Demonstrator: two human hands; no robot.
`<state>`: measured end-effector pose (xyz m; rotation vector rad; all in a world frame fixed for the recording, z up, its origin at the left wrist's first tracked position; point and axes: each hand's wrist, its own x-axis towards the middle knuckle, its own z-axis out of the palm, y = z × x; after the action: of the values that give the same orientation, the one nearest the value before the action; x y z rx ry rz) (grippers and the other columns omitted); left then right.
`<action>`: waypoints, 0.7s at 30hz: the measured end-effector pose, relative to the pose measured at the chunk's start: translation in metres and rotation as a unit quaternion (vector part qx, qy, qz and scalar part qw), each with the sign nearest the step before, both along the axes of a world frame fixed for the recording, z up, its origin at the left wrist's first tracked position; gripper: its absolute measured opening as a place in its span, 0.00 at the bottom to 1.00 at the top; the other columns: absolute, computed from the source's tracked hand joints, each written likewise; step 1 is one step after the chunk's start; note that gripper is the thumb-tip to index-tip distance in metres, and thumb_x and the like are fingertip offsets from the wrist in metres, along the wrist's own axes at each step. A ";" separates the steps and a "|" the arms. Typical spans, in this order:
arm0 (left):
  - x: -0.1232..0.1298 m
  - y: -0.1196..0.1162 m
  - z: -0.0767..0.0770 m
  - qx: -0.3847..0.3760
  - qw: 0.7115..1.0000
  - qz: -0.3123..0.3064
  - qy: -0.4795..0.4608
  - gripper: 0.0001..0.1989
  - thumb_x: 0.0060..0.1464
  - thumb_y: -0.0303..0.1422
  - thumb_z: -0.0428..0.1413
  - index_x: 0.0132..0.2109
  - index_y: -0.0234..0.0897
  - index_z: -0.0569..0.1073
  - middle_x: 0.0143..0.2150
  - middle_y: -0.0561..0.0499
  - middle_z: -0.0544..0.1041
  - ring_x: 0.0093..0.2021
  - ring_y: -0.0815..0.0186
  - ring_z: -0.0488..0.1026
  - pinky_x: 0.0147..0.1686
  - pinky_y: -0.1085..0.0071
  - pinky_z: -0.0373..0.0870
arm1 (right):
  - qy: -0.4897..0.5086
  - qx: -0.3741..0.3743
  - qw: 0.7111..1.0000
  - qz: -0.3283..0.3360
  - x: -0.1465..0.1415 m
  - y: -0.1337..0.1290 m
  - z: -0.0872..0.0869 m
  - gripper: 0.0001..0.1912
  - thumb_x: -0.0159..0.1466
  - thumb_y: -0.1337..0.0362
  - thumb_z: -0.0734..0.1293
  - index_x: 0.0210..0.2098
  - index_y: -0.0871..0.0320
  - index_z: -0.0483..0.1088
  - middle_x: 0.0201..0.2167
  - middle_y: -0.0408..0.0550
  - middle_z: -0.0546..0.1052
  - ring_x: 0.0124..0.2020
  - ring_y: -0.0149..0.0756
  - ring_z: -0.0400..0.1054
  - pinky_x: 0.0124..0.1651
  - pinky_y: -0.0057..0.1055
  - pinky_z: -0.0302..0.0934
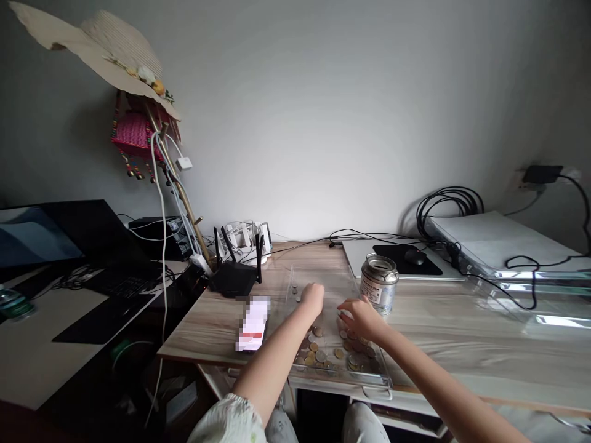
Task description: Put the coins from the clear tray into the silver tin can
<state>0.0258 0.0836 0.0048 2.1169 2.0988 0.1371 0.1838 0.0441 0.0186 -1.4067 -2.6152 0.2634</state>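
A shallow clear plastic tray (pixel 333 277) lies at the desk's front edge. Gold and silver coins (pixel 321 355) are scattered in its near half, and a few silver coins (pixel 294 288) lie near its far left side. My left hand (pixel 313 299) is over the tray's left side, curled closed with its fingertips hidden. Over the right side, my right hand (pixel 360 317) has its thumb and fingers drawn together above the coins; anything between the tips is too small to make out. Just behind it stands a silver tin can (pixel 379 283) with a slotted lid.
A phone (pixel 253 323) with a blurred screen lies left of the tray. Beyond it is a black router (pixel 233 278) with upright antennas. At the back right are a mouse (pixel 414 256) on a black pad and a clear case (pixel 508 243) with cables.
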 end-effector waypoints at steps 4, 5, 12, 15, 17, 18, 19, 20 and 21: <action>-0.016 -0.015 0.006 0.032 0.997 0.036 -0.067 0.13 0.56 0.23 0.48 0.42 0.33 0.76 0.42 0.42 0.78 0.45 0.64 0.74 0.46 0.71 0.68 | -0.006 -0.012 1.000 0.001 -0.014 0.008 -0.001 0.17 0.59 0.66 0.61 0.45 0.57 0.74 0.45 0.53 0.77 0.47 0.42 0.69 0.52 0.34 0.55; -0.021 -0.019 0.009 0.041 0.995 0.037 -0.086 0.13 0.57 0.24 0.47 0.42 0.34 0.76 0.43 0.45 0.78 0.46 0.66 0.74 0.46 0.73 0.68 | -0.004 -0.021 1.000 0.003 -0.021 0.011 -0.003 0.17 0.58 0.67 0.62 0.45 0.57 0.74 0.44 0.52 0.77 0.46 0.41 0.70 0.49 0.32 0.57; -0.045 -0.066 0.015 0.098 0.976 0.076 -0.177 0.17 0.58 0.22 0.44 0.48 0.35 0.73 0.48 0.47 0.76 0.49 0.69 0.72 0.47 0.77 0.65 | 0.020 -0.076 0.996 -0.032 -0.080 0.027 -0.012 0.21 0.60 0.61 0.63 0.52 0.59 0.68 0.41 0.53 0.78 0.43 0.39 0.71 0.41 0.28 0.59; -0.042 -0.091 0.003 0.093 0.979 0.106 -0.149 0.18 0.58 0.22 0.44 0.49 0.36 0.72 0.50 0.45 0.74 0.51 0.67 0.70 0.49 0.75 0.63 | 0.008 -0.069 0.996 -0.061 -0.097 0.030 -0.014 0.19 0.59 0.62 0.65 0.49 0.59 0.69 0.44 0.54 0.76 0.45 0.40 0.70 0.41 0.29 0.59; -0.037 -0.103 -0.004 0.078 0.985 0.120 -0.101 0.18 0.58 0.22 0.43 0.49 0.34 0.72 0.50 0.43 0.73 0.52 0.64 0.69 0.50 0.72 0.62 | 0.007 -0.066 0.995 -0.069 -0.103 0.032 -0.016 0.16 0.57 0.65 0.66 0.45 0.59 0.71 0.44 0.54 0.76 0.44 0.40 0.70 0.40 0.28 0.59; -0.034 -0.107 -0.007 0.071 0.986 0.123 -0.083 0.17 0.58 0.23 0.44 0.49 0.33 0.72 0.51 0.42 0.72 0.52 0.62 0.68 0.50 0.71 0.62 | 0.008 -0.065 0.995 -0.071 -0.104 0.033 -0.017 0.15 0.56 0.66 0.66 0.43 0.60 0.72 0.44 0.54 0.76 0.44 0.40 0.70 0.40 0.28 0.59; -0.032 -0.109 -0.008 0.068 0.988 0.121 -0.070 0.15 0.57 0.24 0.46 0.48 0.32 0.72 0.51 0.41 0.72 0.52 0.60 0.67 0.51 0.70 0.62 | 0.009 -0.064 0.995 -0.072 -0.105 0.033 -0.018 0.14 0.55 0.66 0.66 0.42 0.60 0.72 0.43 0.54 0.77 0.43 0.39 0.70 0.39 0.27 0.59; -0.029 -0.110 -0.008 0.063 0.989 0.120 -0.061 0.13 0.57 0.26 0.48 0.47 0.31 0.73 0.51 0.40 0.71 0.53 0.58 0.67 0.51 0.68 0.62 | 0.012 -0.063 0.995 -0.073 -0.105 0.032 -0.018 0.14 0.55 0.67 0.66 0.41 0.61 0.73 0.41 0.53 0.77 0.42 0.38 0.70 0.38 0.26 0.58; -0.028 -0.111 -0.008 0.059 0.990 0.117 -0.055 0.13 0.56 0.28 0.49 0.45 0.30 0.74 0.51 0.39 0.71 0.52 0.57 0.67 0.51 0.67 0.62 | 0.015 -0.060 0.995 -0.074 -0.105 0.031 -0.018 0.13 0.55 0.68 0.66 0.40 0.61 0.73 0.40 0.53 0.77 0.40 0.37 0.71 0.37 0.25 0.58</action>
<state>-0.0019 -0.0271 -0.0034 1.8659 2.3182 0.4047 0.0793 0.0754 0.0010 -1.6127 -2.4923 0.4260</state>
